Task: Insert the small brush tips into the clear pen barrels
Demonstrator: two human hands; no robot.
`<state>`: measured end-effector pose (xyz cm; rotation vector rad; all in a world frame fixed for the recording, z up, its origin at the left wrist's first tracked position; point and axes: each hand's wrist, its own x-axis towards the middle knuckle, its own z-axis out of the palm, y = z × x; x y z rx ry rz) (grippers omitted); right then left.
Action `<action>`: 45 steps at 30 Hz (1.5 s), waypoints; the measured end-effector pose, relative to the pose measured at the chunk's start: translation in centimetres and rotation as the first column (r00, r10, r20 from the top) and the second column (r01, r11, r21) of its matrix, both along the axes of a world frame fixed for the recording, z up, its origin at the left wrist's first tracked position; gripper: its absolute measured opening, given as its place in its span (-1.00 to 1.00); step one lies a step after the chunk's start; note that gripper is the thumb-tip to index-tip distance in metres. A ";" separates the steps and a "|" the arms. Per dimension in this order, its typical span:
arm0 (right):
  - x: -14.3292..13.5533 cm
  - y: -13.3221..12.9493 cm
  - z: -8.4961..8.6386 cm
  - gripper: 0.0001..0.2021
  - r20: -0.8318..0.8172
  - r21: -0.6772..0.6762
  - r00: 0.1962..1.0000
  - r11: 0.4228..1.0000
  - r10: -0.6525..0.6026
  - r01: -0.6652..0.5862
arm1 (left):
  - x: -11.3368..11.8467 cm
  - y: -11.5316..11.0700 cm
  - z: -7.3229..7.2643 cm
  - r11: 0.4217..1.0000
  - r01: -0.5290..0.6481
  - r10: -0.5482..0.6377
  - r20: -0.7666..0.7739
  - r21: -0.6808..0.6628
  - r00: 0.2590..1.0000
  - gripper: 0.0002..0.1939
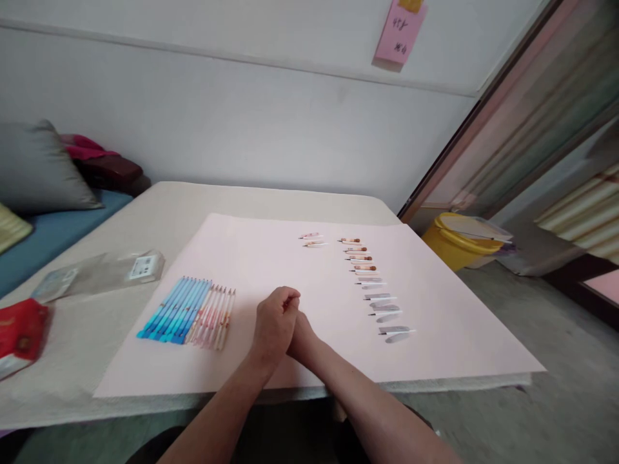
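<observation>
My left hand (275,322) and my right hand (302,333) are clasped together over the pink sheet (271,248), near its front edge. Their fingers are curled against each other, and whatever may lie between them is hidden. To the left lie several blue pens (176,309) side by side, with a row of pink and cream pens (213,316) next to them. On the right, a column of brown-ended pens (362,258) runs down into several grey-and-white pens (382,298). Two more pens (314,243) rest near the back middle. Neither hand touches any pen.
A clear plastic bag (113,274) and a red packet (24,332) lie on the table's left side. A yellow bin (457,241) stands beyond the right edge. Behind the table is a white wall (242,122) with a pink note (400,32).
</observation>
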<state>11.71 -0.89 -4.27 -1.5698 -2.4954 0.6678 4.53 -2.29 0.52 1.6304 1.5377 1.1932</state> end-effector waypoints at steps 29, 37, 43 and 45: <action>8.1 20.8 -0.6 -0.70 0.392 0.230 0.850 0.932 -0.352 0.280 | -5.1 2.0 1.9 0.990 -0.138 0.139 0.172 -0.021 0.975 -0.85; 8.4 21.7 -1.4 -0.68 0.430 0.250 0.838 0.936 -0.336 0.247 | -5.6 2.6 2.3 0.987 -0.156 0.162 0.212 -0.047 0.964 -0.85; 8.9 21.7 -1.5 -0.69 0.432 0.232 0.843 0.942 -0.321 0.241 | -6.4 2.9 2.2 0.983 -0.171 0.181 0.262 -0.059 0.948 -0.86; 8.9 21.2 -1.3 -0.69 0.429 0.229 0.847 0.945 -0.313 0.233 | -6.7 3.0 2.1 0.982 -0.178 0.187 0.289 -0.058 0.939 -0.86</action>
